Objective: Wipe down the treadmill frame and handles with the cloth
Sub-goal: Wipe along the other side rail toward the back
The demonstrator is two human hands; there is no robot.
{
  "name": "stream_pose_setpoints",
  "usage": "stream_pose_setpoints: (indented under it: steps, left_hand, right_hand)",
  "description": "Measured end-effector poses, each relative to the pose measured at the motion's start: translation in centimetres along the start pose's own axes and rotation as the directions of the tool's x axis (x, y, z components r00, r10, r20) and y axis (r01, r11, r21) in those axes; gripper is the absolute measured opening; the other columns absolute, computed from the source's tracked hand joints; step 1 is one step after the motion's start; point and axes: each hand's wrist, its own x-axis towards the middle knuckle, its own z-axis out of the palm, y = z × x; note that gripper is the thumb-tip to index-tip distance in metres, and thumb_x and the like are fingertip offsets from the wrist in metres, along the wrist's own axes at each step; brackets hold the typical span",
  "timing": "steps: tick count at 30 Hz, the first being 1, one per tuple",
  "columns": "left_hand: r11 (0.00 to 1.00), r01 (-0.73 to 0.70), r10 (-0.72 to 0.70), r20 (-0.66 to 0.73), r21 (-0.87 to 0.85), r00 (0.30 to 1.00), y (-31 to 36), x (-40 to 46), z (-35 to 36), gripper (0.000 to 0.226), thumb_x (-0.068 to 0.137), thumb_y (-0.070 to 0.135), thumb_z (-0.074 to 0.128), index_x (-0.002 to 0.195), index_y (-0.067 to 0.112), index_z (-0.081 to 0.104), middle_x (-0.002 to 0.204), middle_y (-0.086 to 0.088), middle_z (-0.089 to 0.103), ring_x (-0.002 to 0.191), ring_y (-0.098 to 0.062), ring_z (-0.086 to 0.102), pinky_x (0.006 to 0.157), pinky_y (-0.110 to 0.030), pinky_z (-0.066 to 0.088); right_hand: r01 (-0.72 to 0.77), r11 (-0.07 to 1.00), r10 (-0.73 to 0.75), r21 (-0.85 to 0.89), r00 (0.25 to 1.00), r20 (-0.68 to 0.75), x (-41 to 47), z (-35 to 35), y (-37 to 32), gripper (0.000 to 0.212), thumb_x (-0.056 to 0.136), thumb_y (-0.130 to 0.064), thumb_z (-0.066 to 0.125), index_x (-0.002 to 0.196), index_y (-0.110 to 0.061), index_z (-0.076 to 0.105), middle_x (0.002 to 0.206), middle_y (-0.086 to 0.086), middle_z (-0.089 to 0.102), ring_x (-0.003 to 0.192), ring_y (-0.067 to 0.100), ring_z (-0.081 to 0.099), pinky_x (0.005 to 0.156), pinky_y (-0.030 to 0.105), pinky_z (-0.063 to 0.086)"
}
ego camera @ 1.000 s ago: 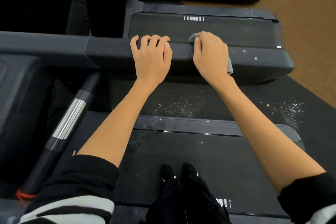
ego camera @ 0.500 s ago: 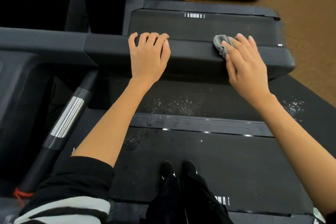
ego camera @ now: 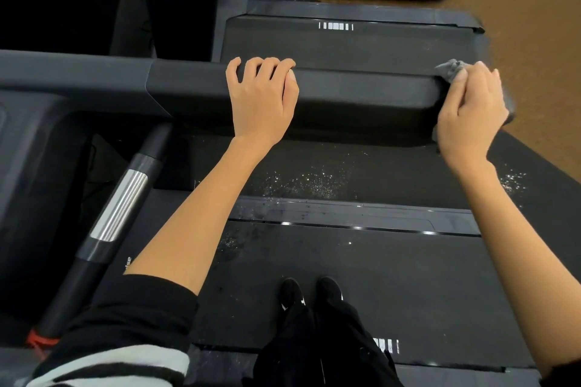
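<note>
You stand in a gym: treadmills [ego camera: 352, 44] line up side by side on brown carpet [ego camera: 534, 41].

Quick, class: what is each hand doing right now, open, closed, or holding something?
Left hand: closed, fingers curled over the treadmill handrail.
Right hand: closed, holding the grey cloth against the handrail's end.
</note>
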Motion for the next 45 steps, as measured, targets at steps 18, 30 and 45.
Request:
stream_pose_setpoints:
  steps: [18,30,45]
  left_hand:
    - [0.994,0.028,-0.028,0.003,-0.107,1.0,0.4,0.3,-0.5,0.04,0.098,0.029,0.03,0.123,0.022,0.061,0.109,0.007,0.067,0.107,-0.013,0.058,0.109,-0.043,0.026]
    - [0.941,-0.17,0.235,0.201,-0.294,0.951,6.3,1.1,-1.4,0.074,0.087,0.06,0.035,0.139,0.009,0.043,0.135,-0.01,0.048,0.127,-0.026,0.041,0.107,-0.037,0.029]
    - [0.936,-0.243,0.248,-0.014,-0.256,0.969,8.5,1.8,1.1,0.039,0.096,0.033,0.037,0.099,0.007,0.065,0.084,-0.01,0.063,0.074,-0.025,0.059,0.071,-0.037,0.048]
  right_hand:
    - [0.239,0.97,-0.242,0.051,0.969,0.053,-1.8,7.0,-14.7,0.023,0.088,-0.005,0.044,0.072,-0.001,0.06,0.067,0.012,0.062,0.059,0.029,0.059,0.058,0.038,0.048]
    - [0.075,0.916,-0.197,0.394,0.94,0.279,1.2,1.6,-8.4,0.033,0.102,-0.02,0.039,0.127,-0.011,0.058,0.119,-0.008,0.064,0.107,0.002,0.058,0.104,0.03,0.039]
    - [0.13,0.991,-0.135,0.038,0.974,0.184,2.5,-1.4,6.4,0.042,0.106,-0.026,0.029,0.11,-0.011,0.069,0.102,0.011,0.069,0.094,0.03,0.059,0.082,0.04,0.041]
